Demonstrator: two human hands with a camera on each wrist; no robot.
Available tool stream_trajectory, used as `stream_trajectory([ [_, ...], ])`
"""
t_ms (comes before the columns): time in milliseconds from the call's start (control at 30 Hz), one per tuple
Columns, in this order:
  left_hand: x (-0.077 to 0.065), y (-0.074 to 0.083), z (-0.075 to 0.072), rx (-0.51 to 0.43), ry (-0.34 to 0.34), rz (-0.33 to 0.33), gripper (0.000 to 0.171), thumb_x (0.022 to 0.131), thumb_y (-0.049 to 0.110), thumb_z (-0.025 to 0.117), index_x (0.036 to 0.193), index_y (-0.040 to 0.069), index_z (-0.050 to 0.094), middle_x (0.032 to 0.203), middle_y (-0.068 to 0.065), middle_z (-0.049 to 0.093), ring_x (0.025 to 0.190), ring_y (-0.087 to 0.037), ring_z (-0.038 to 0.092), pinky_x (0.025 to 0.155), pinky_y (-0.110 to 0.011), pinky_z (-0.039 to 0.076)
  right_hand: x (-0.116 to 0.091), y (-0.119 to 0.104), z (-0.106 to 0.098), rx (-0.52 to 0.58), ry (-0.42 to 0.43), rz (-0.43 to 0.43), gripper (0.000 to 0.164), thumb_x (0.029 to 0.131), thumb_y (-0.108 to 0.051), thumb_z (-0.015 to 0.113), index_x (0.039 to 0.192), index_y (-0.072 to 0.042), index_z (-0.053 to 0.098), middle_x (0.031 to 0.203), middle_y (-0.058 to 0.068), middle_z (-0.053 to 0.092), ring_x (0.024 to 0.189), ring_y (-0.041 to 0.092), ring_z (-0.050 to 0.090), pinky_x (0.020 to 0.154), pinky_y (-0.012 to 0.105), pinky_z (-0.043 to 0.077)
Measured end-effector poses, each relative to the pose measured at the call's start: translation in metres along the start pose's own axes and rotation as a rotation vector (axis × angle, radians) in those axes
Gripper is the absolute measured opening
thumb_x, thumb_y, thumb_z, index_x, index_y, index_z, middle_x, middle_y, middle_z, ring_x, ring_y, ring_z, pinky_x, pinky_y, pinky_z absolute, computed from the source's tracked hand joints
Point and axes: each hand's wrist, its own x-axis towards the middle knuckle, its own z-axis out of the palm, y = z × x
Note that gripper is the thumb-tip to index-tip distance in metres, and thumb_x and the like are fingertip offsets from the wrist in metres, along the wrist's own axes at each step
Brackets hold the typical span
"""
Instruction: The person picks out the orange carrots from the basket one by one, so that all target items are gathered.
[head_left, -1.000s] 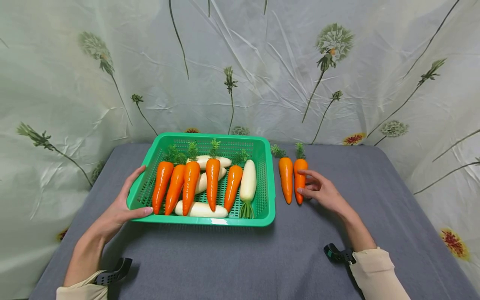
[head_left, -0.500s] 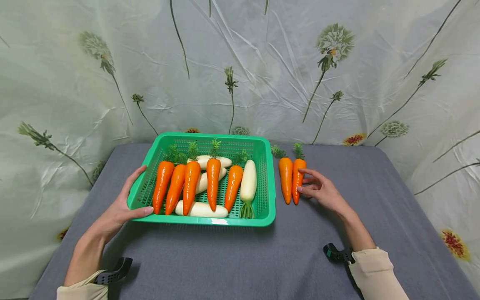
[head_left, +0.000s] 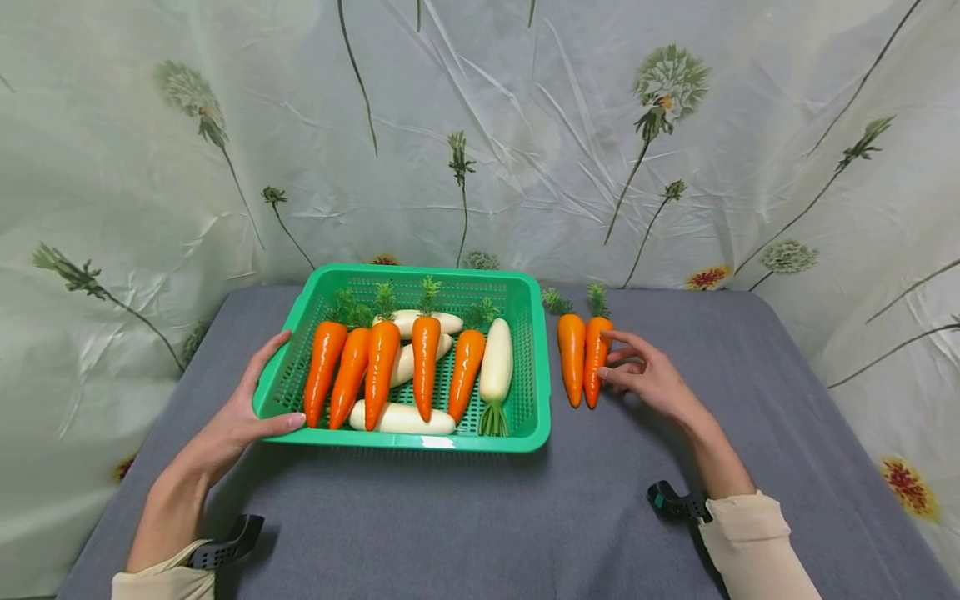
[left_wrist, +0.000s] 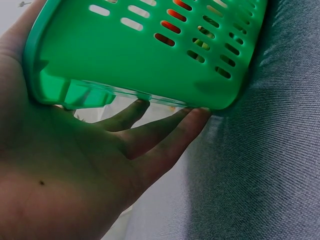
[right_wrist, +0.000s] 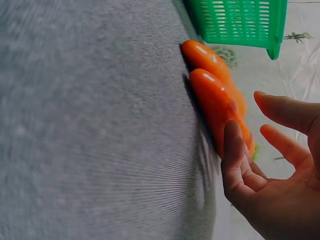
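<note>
A green plastic basket (head_left: 531, 442) holds several orange carrots (head_left: 325, 375) with leafy tops and several white radishes (head_left: 497, 362). My left hand (head_left: 240, 408) holds the basket's left end, thumb over the front rim; in the left wrist view its other fingers (left_wrist: 170, 135) lie against the outer wall. Right of the basket, two more carrots lie side by side on the cloth, a left carrot (head_left: 572, 358) and a right carrot (head_left: 596, 367). My right hand (head_left: 648, 379) is beside the right carrot, fingers spread and loosely bent; in the right wrist view thumb and forefinger stand apart from it.
Grey cloth (head_left: 450, 525) covers the table. Behind it hangs a pale curtain (head_left: 525, 167) printed with dandelions. A black strap device (head_left: 228, 546) sits on the left wrist and a similar black device (head_left: 675, 504) on the right.
The right carrot has shifted left until it lies close against the other one. My right hand's fingers have since drawn slightly away to the right. The left hand and basket stay still.
</note>
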Motion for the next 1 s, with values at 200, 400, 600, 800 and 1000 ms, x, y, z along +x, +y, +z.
stream_trajectory([
  [200,0.000,0.000,0.000,-0.002,-0.003,0.004,0.107,0.091,0.010,0.073,0.165,0.045,0.004,0.154,-0.003,0.024,0.119,-0.006,0.044,0.088,-0.019,0.045,-0.001,-0.001,-0.002,0.000,0.003,0.001,0.064,0.100,-0.019,0.070,0.157,-0.008,0.042,0.132,0.030,0.058,0.083,0.020,0.070,0.073,0.034,0.058],
  [400,0.000,0.000,0.000,-0.004,0.001,0.000,0.106,0.092,0.010,0.072,0.165,0.045,0.004,0.153,-0.003,0.024,0.118,-0.006,0.044,0.088,-0.019,0.046,0.000,-0.003,-0.001,-0.005,0.021,-0.002,0.063,0.100,-0.019,0.070,0.156,-0.007,0.044,0.131,0.029,0.058,0.086,0.014,0.071,0.073,0.033,0.058],
  [600,0.000,-0.001,0.000,-0.003,0.004,-0.005,0.107,0.091,0.010,0.073,0.165,0.046,0.005,0.152,-0.003,0.024,0.118,-0.007,0.044,0.088,-0.019,0.045,0.001,-0.006,-0.001,0.023,0.033,-0.013,0.061,0.100,-0.014,0.070,0.155,-0.007,0.045,0.131,0.029,0.058,0.087,0.006,0.070,0.076,0.033,0.059],
  [800,0.000,0.000,0.000,-0.014,0.002,-0.006,0.107,0.091,0.010,0.073,0.165,0.046,0.005,0.152,-0.002,0.025,0.118,-0.006,0.044,0.088,-0.019,0.045,0.003,-0.011,0.001,0.034,0.042,-0.021,0.058,0.101,-0.016,0.069,0.154,-0.006,0.047,0.131,0.029,0.060,0.090,0.003,0.069,0.080,0.034,0.060],
  [1000,0.000,0.000,0.000,-0.017,0.002,-0.006,0.106,0.092,0.009,0.072,0.165,0.046,0.005,0.152,-0.001,0.025,0.118,-0.005,0.045,0.088,-0.018,0.045,0.005,-0.021,0.005,0.024,0.059,-0.045,0.056,0.101,-0.020,0.070,0.151,-0.005,0.050,0.126,0.023,0.063,0.095,0.009,0.072,0.084,0.034,0.059],
])
